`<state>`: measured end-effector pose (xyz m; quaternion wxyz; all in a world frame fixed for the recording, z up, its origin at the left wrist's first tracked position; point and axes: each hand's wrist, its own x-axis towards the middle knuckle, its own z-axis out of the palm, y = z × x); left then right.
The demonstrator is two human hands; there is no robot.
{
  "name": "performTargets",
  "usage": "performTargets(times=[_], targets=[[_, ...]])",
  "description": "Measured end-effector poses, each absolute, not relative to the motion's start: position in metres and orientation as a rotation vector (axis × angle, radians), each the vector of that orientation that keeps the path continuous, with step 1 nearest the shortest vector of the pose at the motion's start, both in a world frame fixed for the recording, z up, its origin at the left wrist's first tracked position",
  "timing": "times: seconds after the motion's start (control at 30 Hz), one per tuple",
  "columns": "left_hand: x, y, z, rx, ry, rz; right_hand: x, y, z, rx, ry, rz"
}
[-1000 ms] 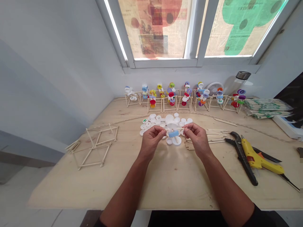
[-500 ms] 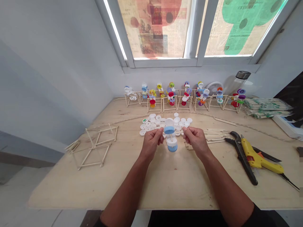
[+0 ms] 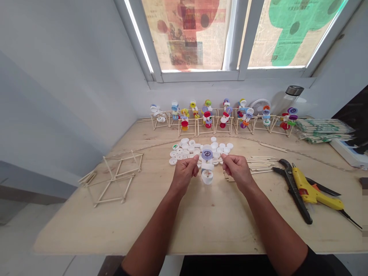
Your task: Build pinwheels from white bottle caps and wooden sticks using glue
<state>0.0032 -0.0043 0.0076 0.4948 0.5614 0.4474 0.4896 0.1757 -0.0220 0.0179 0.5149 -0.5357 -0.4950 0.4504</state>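
Now: a bottle-cap stack (image 3: 207,166) held up off the bench (image 3: 218,222), pinched from either side between left hand (image 3: 184,174) and right hand (image 3: 238,170), clear of the white caps (image 3: 184,151) beyond, seemingly for a good look.

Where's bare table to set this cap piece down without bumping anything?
Bare plywood runs from below the cap-and-stick piece held between your left hand and right hand to the front edge. A narrower patch lies between the stick frames and white caps. Crowded: the caps, loose sticks, glue gun, cutters, and back-row models.
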Motion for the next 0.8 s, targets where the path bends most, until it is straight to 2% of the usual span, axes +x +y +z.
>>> performTargets(times=[0.8], targets=[[0.0033, -0.0019, 0.0054, 1.191, 0.956, 1.367, 0.1779, -0.0187, 0.0170, -1.061, -1.047, 1.153]])
